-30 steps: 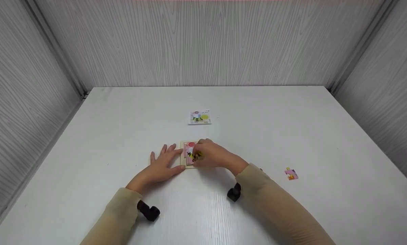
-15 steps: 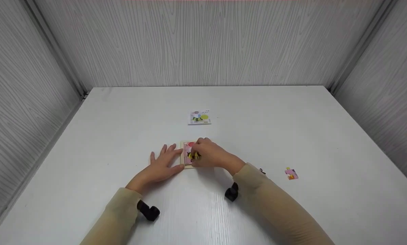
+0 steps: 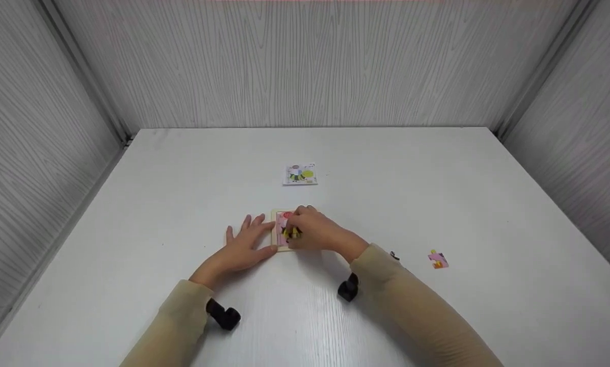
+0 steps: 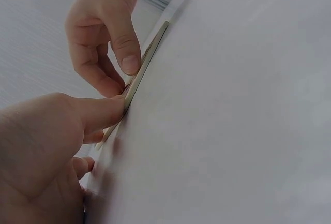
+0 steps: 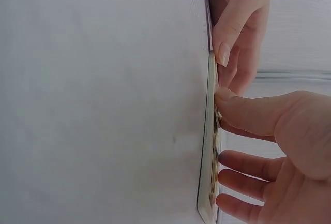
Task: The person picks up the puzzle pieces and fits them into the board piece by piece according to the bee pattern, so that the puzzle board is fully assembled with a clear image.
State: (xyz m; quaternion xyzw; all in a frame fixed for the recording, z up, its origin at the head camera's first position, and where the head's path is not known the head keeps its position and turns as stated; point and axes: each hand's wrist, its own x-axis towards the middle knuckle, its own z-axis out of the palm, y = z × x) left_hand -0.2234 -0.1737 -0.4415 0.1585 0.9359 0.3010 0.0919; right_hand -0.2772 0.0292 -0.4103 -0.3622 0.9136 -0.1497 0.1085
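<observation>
A small pale wooden puzzle board [image 3: 273, 236] lies on the white table in front of me, its pink pieces showing part of a bee picture. My left hand [image 3: 237, 253] lies flat with fingers spread; its index finger and thumb touch the board's left edge. Over the board's right half, my right hand [image 3: 317, 229] has its thumb and index finger pinching a puzzle piece [image 3: 293, 233] down in the frame. That hand hides much of the picture. In the right wrist view, the other fingers of the right hand [image 5: 295, 141] rest along the board [image 5: 208, 146].
A square bee picture card [image 3: 300, 175] lies beyond the board. To the right is a loose pink puzzle piece [image 3: 438, 259]. Another small piece [image 3: 394, 255] peeks out by the right sleeve, mostly hidden. Grey wood-grain walls border the table at the back and sides.
The pink piece that sat askew over the board's left part now lies lined up inside the frame. The right hand shifted slightly left, and the left hand stayed in place.
</observation>
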